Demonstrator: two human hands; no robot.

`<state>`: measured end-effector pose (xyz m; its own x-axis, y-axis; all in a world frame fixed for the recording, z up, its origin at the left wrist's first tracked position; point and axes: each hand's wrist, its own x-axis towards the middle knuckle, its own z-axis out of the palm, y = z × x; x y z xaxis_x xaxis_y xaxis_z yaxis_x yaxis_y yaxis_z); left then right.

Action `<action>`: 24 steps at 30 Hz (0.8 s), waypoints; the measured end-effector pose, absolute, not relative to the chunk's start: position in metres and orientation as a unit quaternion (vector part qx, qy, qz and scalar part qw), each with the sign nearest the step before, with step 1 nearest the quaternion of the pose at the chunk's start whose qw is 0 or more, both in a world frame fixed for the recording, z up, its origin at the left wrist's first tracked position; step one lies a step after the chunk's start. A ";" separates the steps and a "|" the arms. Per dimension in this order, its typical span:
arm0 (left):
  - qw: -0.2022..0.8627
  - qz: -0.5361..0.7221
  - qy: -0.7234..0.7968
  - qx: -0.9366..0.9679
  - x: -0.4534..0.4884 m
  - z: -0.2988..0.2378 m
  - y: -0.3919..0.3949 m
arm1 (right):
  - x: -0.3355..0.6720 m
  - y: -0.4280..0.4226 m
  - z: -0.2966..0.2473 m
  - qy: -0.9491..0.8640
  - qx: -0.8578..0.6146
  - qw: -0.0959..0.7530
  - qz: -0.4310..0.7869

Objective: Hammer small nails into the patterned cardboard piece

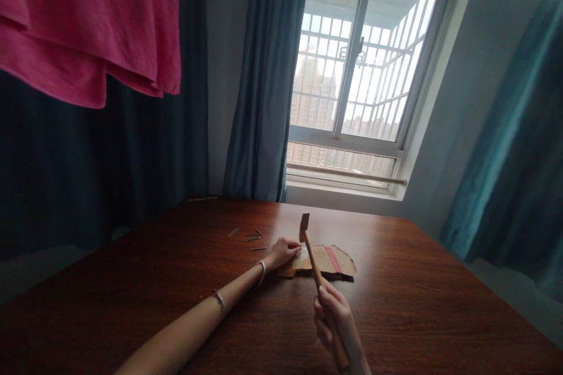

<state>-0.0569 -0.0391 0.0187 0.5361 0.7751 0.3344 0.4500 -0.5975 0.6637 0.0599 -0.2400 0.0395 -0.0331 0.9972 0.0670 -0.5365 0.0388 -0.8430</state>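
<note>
Over brown table (417, 299), wooden-handled hammer (312, 258) in grip of right hand (338, 309), hold of left hand (282, 252) unclear

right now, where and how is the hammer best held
Likely by the near part of its wooden handle, coming from the near right, where the right grip is closed around it. The handle is long and slim and slants toward the near right, with the head at the far end.

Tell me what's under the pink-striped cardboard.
Wood-grain tabletop shows around the pink-striped cardboard, and a dark band runs along its near edge. Whatever lies directly beneath is covered and cannot be seen.
</note>
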 end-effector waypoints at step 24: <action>0.254 0.276 0.372 0.849 -0.061 0.034 -0.049 | 0.152 -0.230 0.038 -0.445 -0.638 0.540 0.321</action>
